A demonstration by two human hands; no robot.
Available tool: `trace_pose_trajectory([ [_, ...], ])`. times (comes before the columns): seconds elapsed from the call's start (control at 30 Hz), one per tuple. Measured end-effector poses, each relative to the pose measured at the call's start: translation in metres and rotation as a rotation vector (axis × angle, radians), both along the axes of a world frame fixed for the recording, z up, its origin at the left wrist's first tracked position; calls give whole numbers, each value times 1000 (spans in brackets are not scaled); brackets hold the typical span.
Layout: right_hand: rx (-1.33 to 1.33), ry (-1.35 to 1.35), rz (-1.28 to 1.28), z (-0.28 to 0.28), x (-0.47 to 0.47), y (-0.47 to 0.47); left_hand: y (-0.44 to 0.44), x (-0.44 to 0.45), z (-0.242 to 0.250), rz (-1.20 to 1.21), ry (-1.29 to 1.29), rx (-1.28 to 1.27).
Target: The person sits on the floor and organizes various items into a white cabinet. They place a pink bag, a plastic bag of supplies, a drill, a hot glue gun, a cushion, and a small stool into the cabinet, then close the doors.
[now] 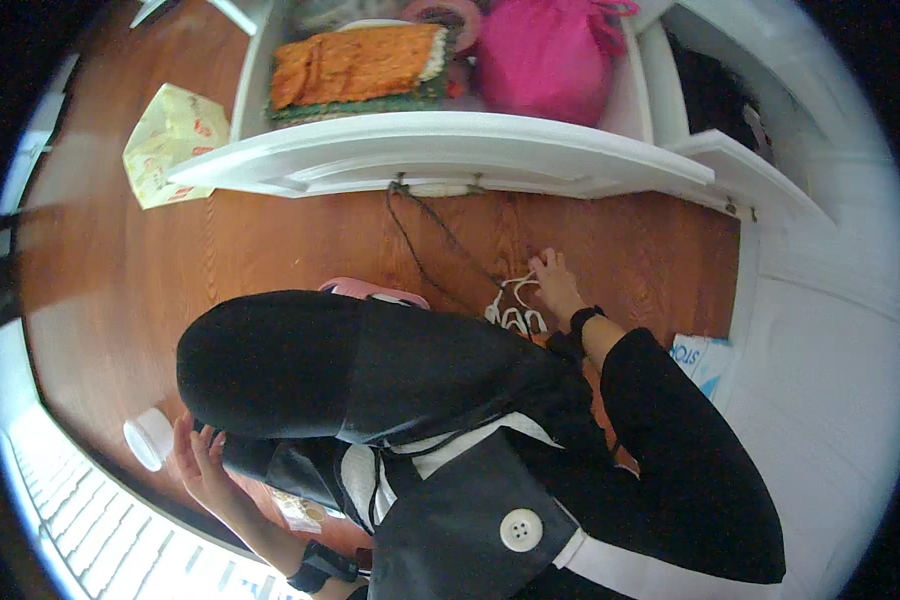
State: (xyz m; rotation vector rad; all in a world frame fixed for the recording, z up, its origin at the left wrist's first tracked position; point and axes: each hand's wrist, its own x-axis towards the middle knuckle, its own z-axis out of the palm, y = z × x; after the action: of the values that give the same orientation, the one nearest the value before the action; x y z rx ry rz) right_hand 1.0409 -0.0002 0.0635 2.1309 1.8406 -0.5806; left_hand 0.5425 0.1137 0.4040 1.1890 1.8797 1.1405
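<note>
My right hand [556,283] reaches down to the wooden floor, its fingers at a bundle of white cables [521,304]; whether they grip a cable is not clear. A dark cord [422,259] runs from the drawer's handle side towards the bundle. My left hand [202,457] is at the lower left beside my knee, fingers apart, with nothing seen in it. Close to its fingertips stands a round white container [149,439]. A pink object [375,290] is partly hidden behind my leg.
Ahead, an open white drawer [450,142] holds folded orange cloth [360,64], a pink drawstring bag [551,56] and a roll of tape [450,15]. A yellowish paper bag [172,146] stands left of it. A white cabinet side [825,360] and printed package [701,360] are at right.
</note>
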Motion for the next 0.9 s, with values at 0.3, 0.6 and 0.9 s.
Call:
trace_pose_trajectory([
  [0.3,-2,844,-216,191,9,98,13,58,64,152,213,167],
  [0.6,286,892,108,317,-92,159,67,185,47,-1076,203,396],
  [0.9,147,1921,-693,377,-53,153,37,242,0,-1339,-342,-462],
])
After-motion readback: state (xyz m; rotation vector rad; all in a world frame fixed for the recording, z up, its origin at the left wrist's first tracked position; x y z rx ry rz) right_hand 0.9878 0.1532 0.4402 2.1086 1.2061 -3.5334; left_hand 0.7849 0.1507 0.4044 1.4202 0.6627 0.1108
